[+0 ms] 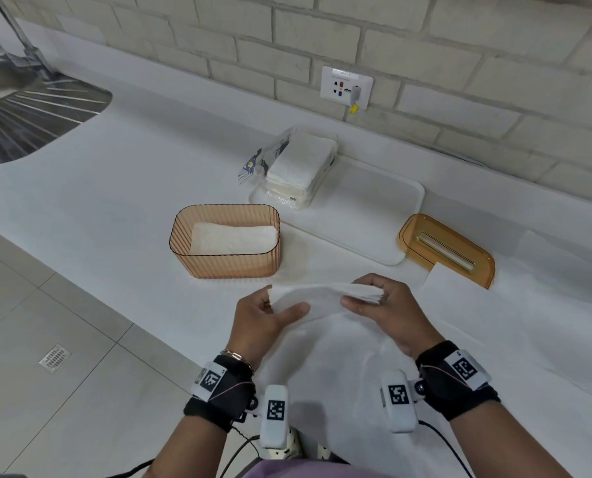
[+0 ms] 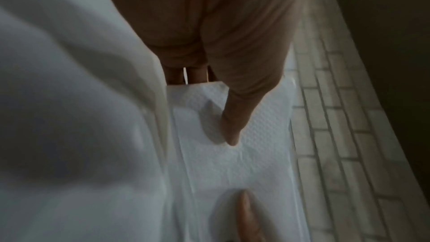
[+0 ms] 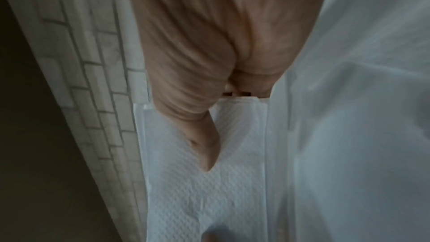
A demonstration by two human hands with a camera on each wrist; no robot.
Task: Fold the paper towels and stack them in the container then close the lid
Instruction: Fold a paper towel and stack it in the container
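Both hands hold a folded white paper towel (image 1: 325,296) above the counter's front edge. My left hand (image 1: 270,310) pinches its left end, thumb on top, and my right hand (image 1: 370,298) pinches the right end, where several layers show. In the left wrist view the thumb presses the embossed towel (image 2: 251,154); the right wrist view shows the same towel (image 3: 232,181) under the right thumb. The ribbed amber container (image 1: 225,258) stands open behind and to the left, with folded towels (image 1: 234,239) inside. Its amber lid (image 1: 446,250) lies at the right.
A white tray (image 1: 373,208) holds an opened pack of paper towels (image 1: 298,167) near the brick wall. Loose white sheets (image 1: 529,305) lie on the counter at the right. A steel sink (image 1: 22,108) sits far left. Tiled floor lies below the counter edge.
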